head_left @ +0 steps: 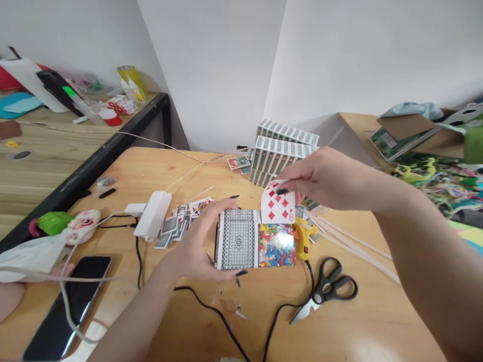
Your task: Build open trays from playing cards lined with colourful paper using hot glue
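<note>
My left hand [199, 241] grips a flat box [276, 245] by its left side, thumb along the top edge and fingers along the bottom. A grey-patterned playing card back [239, 241] covers the box's left part; the right part shows a multicoloured print. Between the thumb and fingers of my right hand [317, 176] is a nine of diamonds playing card [278, 207], slightly bent, its lower edge at the box's upper right. Just right of the box lies a yellow glue gun [305, 237], partly hidden behind it. Black-handled scissors [326, 287] lie open at the lower right.
Rows of stacked card boxes [281, 156] stand at the back. Loose playing cards [175, 226] lie beside a white power strip [154, 215]. A phone [70, 306] is at the left front. Black cable [204, 306] crosses the front. A cardboard box [411, 133] sits at the right.
</note>
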A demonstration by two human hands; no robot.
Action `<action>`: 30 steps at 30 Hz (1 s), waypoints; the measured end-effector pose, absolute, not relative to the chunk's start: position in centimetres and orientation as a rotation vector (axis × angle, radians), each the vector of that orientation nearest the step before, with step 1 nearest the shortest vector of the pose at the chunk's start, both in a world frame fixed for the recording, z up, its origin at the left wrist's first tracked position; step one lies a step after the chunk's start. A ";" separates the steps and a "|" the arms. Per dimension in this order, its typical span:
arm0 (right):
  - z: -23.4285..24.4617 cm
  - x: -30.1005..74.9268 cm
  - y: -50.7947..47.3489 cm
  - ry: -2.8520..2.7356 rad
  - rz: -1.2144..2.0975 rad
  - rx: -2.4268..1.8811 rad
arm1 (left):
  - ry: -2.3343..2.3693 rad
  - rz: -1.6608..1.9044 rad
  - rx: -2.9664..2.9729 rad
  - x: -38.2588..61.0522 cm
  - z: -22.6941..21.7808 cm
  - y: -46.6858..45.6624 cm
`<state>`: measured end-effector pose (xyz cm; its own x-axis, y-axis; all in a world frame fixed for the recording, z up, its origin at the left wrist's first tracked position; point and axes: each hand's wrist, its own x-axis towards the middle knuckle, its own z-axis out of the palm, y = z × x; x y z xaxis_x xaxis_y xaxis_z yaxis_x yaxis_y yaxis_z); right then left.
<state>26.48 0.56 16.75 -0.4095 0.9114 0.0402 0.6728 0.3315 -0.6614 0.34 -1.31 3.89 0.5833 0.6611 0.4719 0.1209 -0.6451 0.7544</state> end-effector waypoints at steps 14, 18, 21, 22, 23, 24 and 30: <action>14.7 26.6 -0.8 -2.150 0.784 -1.438 | 0.597 0.978 2.037 0.3 3.9 -1.0; 14.7 26.3 -0.7 -2.146 0.823 -1.461 | 0.594 1.000 2.046 0.3 3.9 -0.9; 15.0 26.2 -0.6 -2.180 0.835 -1.465 | 0.571 1.019 2.050 0.4 3.8 -0.9; 15.1 26.2 -0.5 -2.190 0.846 -1.469 | 0.563 1.023 2.051 0.4 3.8 -0.9; 15.2 26.2 -0.4 -2.207 0.852 -1.471 | 0.556 1.026 2.051 0.4 3.8 -0.9; 15.2 26.2 -0.4 -2.232 0.850 -1.469 | 0.551 1.027 2.051 0.4 3.8 -0.9; 14.9 26.1 -0.3 -2.275 0.710 -1.484 | 0.588 1.038 2.210 0.3 4.4 -0.7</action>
<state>26.14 -0.26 14.86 -0.4017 0.9158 0.0058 0.7499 0.3325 -0.5720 0.30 -0.73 4.38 0.5920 0.6159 0.5198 0.1292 -0.7091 0.6932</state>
